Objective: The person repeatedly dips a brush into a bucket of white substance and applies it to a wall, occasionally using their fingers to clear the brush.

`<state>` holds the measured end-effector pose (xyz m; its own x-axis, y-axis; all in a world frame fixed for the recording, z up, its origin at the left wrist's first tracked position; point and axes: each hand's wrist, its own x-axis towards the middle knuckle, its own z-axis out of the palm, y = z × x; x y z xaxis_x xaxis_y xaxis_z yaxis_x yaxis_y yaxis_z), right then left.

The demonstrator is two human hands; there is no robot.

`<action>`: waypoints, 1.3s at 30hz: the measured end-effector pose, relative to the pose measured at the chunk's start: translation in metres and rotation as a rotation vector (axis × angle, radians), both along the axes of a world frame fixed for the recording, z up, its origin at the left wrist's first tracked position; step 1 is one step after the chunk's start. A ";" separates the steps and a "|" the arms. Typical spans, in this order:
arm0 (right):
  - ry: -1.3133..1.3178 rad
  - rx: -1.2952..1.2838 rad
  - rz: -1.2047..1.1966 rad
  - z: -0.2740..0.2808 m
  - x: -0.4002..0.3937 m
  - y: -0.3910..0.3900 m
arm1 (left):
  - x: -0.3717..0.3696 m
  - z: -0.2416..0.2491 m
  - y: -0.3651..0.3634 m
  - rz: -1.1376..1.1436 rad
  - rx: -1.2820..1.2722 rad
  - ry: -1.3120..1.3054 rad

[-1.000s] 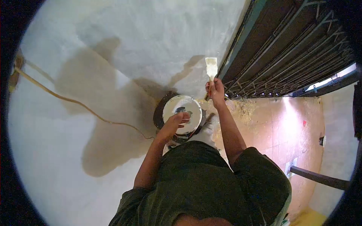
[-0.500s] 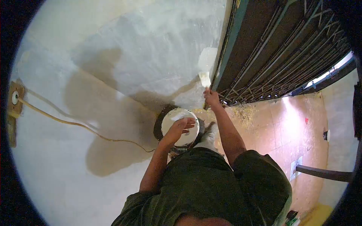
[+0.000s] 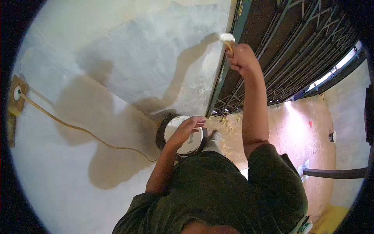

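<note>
Fingers of the right hand (image 3: 244,57) are closed around the handle of a brush (image 3: 226,37), its pale head at the wall's (image 3: 156,43) right edge, beside the folding gate (image 3: 274,50) (contact is hard to tell). The left hand (image 3: 186,130), loosely open and apparently holding nothing, is nearer, over the bucket (image 3: 170,130). Farther left runs a cord (image 3: 80,128). This looks like brushing along the edge; the next move calls for a steady wrist beside the gate.
</note>
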<state>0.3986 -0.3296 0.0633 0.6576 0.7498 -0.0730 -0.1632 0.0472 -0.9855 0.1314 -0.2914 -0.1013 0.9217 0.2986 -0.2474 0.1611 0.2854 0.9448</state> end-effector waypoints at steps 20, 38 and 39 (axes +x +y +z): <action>0.484 -0.456 0.180 -0.419 -0.003 0.010 | 0.008 -0.001 0.019 -0.113 0.078 0.111; -0.554 -0.242 -0.255 -0.233 0.004 0.039 | 0.001 -0.010 0.017 0.077 -0.016 -0.080; -0.650 -0.226 -0.309 -0.284 0.008 0.048 | 0.001 -0.012 0.018 0.087 -0.013 -0.109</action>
